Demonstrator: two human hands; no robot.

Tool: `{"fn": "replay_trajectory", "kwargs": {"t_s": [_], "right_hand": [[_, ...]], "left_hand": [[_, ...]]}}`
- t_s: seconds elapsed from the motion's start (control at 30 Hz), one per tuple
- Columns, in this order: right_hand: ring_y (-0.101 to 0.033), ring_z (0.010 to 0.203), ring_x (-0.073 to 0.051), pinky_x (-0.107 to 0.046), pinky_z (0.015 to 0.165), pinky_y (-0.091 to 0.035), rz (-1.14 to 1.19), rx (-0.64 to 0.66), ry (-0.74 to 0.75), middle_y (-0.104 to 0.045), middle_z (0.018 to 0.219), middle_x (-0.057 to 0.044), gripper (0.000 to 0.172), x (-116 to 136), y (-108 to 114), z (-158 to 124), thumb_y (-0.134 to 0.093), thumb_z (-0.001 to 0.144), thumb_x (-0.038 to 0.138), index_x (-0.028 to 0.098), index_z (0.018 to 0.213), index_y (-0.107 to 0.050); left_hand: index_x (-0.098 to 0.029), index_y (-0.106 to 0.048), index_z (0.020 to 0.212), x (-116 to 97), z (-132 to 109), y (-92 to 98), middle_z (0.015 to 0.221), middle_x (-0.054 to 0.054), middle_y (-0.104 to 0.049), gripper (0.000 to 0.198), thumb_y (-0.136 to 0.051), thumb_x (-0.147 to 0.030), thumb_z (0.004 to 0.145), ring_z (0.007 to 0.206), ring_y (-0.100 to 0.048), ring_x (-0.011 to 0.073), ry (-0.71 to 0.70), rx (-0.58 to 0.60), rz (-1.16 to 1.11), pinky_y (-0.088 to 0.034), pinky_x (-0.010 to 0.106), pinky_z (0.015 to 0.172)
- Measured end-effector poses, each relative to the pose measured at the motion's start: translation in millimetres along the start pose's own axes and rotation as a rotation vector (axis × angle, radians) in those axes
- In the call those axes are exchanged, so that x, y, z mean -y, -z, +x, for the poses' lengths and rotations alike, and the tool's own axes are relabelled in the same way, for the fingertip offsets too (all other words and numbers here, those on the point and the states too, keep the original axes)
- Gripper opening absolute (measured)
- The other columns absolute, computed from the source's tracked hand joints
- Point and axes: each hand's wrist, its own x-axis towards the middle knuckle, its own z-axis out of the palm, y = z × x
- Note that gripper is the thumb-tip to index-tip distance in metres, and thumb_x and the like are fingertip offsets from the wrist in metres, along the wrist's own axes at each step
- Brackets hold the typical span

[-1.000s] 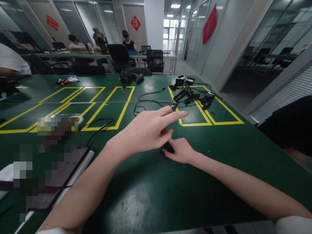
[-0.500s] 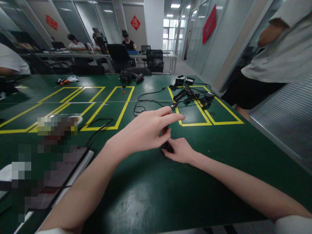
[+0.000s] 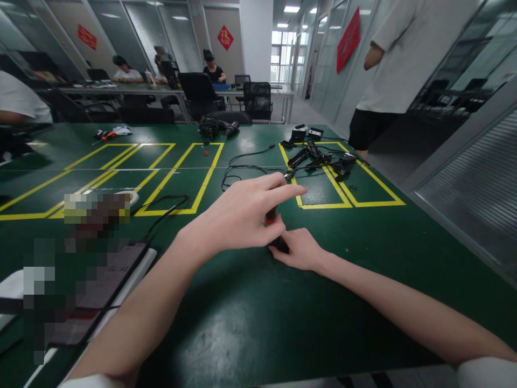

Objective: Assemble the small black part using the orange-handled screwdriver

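My left hand (image 3: 254,213) is closed around an upright red-and-black handle (image 3: 270,216) that looks like a screwdriver's, its index finger stretched out to the right. The handle's lower end and tip are hidden behind the fingers. Just below and to the right, my right hand (image 3: 299,249) grips a small black part (image 3: 279,243) against the green table (image 3: 258,302). Fingers cover most of that part, so its exact kind does not show. The two hands touch or nearly touch.
Black cables and small black parts (image 3: 311,155) lie on the yellow-taped area ahead right. A power drill (image 3: 231,128) sits at the far edge. To my left are a blurred-out item and a tablet-like slab (image 3: 117,269). A person (image 3: 388,70) stands beyond the right edge.
The standing person at the right has moved farther away and leftward in view. In my left hand the handle has turned, showing less red. My right hand stays in place.
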Motion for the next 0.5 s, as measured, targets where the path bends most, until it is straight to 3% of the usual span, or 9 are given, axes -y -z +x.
{"fn": "replay_trajectory", "kwargs": {"t_s": [0.1, 0.23, 0.37, 0.5], "right_hand": [[-0.074, 0.078, -0.026, -0.031, 0.065, -0.038, -0.005, -0.008, 0.000, -0.078, 0.091, -0.009, 0.034, 0.3, 0.2, 0.1, -0.050, 0.097, 0.047, 0.017, 0.111, -0.058], [-0.074, 0.079, -0.026, -0.031, 0.064, -0.038, -0.002, -0.010, -0.002, -0.078, 0.090, -0.009, 0.032, 1.1, 1.5, -0.2, -0.050, 0.097, 0.046, 0.017, 0.109, -0.058], [-0.074, 0.079, -0.025, -0.030, 0.064, -0.037, 0.010, -0.001, -0.002, -0.078, 0.090, -0.008, 0.031, 1.1, 1.1, -0.2, -0.050, 0.097, 0.046, 0.018, 0.108, -0.058], [-0.073, 0.078, -0.025, -0.030, 0.064, -0.037, -0.002, -0.009, -0.001, -0.078, 0.091, -0.009, 0.033, 0.8, -0.1, 0.4, -0.051, 0.097, 0.047, 0.017, 0.110, -0.057]], "left_hand": [[-0.022, -0.057, 0.138, 1.0, 0.6, -0.1, 0.117, 0.008, -0.062, 0.052, -0.050, -0.009, 0.088, 0.095, -0.064, 0.0178, -0.013, -0.008, 0.003, -0.050, 0.026, 0.078], [-0.023, -0.056, 0.140, 1.7, 0.4, -0.9, 0.119, 0.008, -0.062, 0.049, -0.050, -0.014, 0.092, 0.086, -0.064, 0.0154, 0.012, -0.020, 0.039, -0.049, 0.025, 0.072], [-0.022, -0.053, 0.143, 0.0, 0.5, 0.0, 0.120, 0.008, -0.061, 0.056, -0.053, -0.013, 0.088, 0.094, -0.064, 0.0180, -0.019, -0.022, 0.046, -0.050, 0.026, 0.077], [-0.023, -0.054, 0.140, -0.4, 0.8, -0.5, 0.118, 0.007, -0.062, 0.050, -0.049, -0.012, 0.091, 0.083, -0.064, 0.0145, 0.015, -0.025, 0.074, -0.047, 0.025, 0.070]]}}
